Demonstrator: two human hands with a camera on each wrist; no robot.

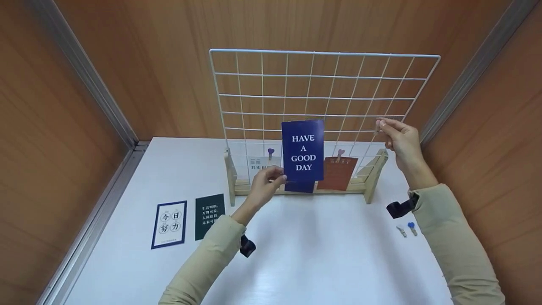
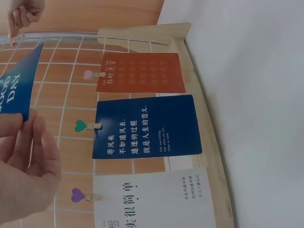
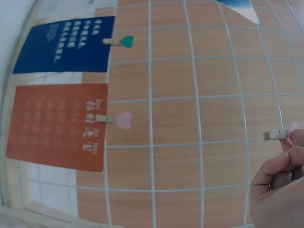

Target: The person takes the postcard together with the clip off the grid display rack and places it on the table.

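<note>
My left hand [image 1: 267, 186] pinches the lower left corner of a dark blue card [image 1: 303, 150] printed "HAVE A GOOD DAY", held upright in front of the white wire grid [image 1: 326, 54]. Off to the right, my right hand [image 1: 402, 142] pinches a small wooden clothespin [image 3: 274, 135] with a pink heart, near the grid's right side. Clipped low on the grid are a red card [image 2: 142, 72] with a pink-heart clothespin [image 2: 93, 75], a blue card [image 2: 147, 127] with a green-heart one [image 2: 88, 126], and a white card [image 2: 156, 199] with a purple-heart one [image 2: 83, 195].
The grid stands in a wooden base [image 1: 370, 180] on a white table [image 1: 322, 254]. At left lie a white card with blue border [image 1: 169, 224] and a dark green card [image 1: 207, 212]. Two clothespins [image 1: 412, 228] lie by the right forearm. Wood-panel walls [image 1: 487, 169] enclose the table.
</note>
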